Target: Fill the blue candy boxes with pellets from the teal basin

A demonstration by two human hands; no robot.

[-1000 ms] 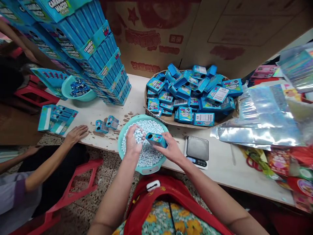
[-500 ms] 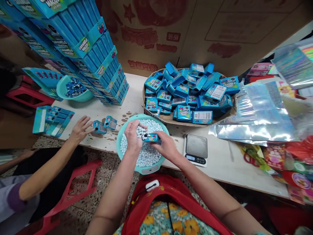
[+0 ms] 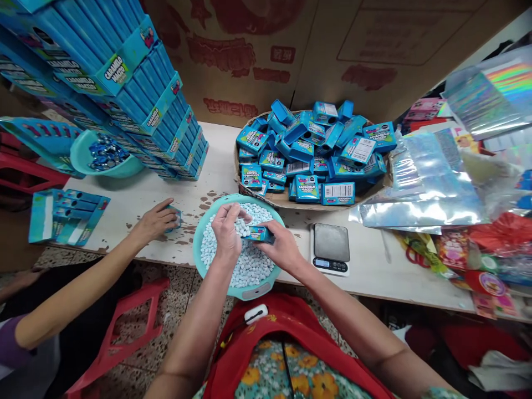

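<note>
A turquoise basin (image 3: 198, 239) full of small pale candies (image 3: 245, 270) stands at the table's front edge. Over it, my right hand (image 3: 284, 246) grips a small blue candy box (image 3: 258, 234) lying on its side, fingers wrapped round its right end. My left hand (image 3: 226, 230) is curled round some of the pale candies, held against the box's left end. That end's opening is mostly hidden by the fingers and candies. To the left, a co-worker's hand (image 3: 155, 223) covers another small blue box (image 3: 174, 218) on the table.
A cardboard tray (image 3: 282, 203) heaped with blue boxes lies behind the basin. A digital scale (image 3: 331, 246) sits to the right, near silvery film sheets (image 3: 428, 205). Stacked display cartons (image 3: 166, 119), a bowl of blue-wrapped pieces (image 3: 124, 166) and an opened carton (image 3: 68, 216) occupy the left.
The co-worker's hand has moved right onto the small boxes and now covers one. My hands keep nearly the same pose at the box. The whole view has shifted slightly.
</note>
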